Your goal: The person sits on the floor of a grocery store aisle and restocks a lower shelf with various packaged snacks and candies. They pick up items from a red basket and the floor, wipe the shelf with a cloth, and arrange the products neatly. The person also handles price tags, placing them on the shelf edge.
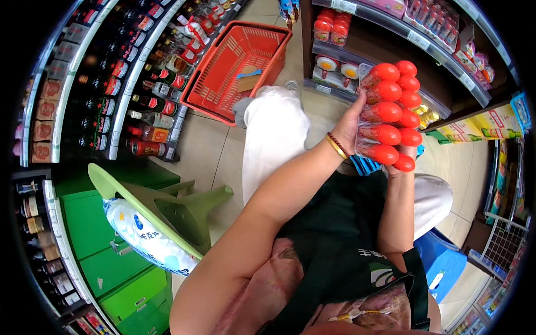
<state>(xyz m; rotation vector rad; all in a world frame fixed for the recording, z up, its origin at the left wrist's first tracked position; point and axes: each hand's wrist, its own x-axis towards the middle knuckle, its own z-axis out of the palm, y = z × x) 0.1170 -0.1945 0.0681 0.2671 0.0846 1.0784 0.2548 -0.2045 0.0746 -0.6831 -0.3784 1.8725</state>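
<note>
Both of my hands hold a pack of red-domed plastic containers (384,113) in front of the shelf on the right. The domes stand in two rows, with clear plastic below them. My left hand (351,119), with a bracelet and a gold-coloured bangle at the wrist, grips the pack's left side. Under the near end is my right hand (398,165), its fingers mostly hidden by the domes. Similar red-topped containers (331,27) stand on the shelf beyond. On the level below them sit toy frying pans with fried eggs (338,67).
An orange-red shopping basket (209,79) stands ahead by my knee, with cardboard and a blue item inside. Bottle shelves (146,50) line the left. A green plastic stool (184,209) lies tipped beside green drawers (113,251). A blue plastic stool (444,259) is at my right.
</note>
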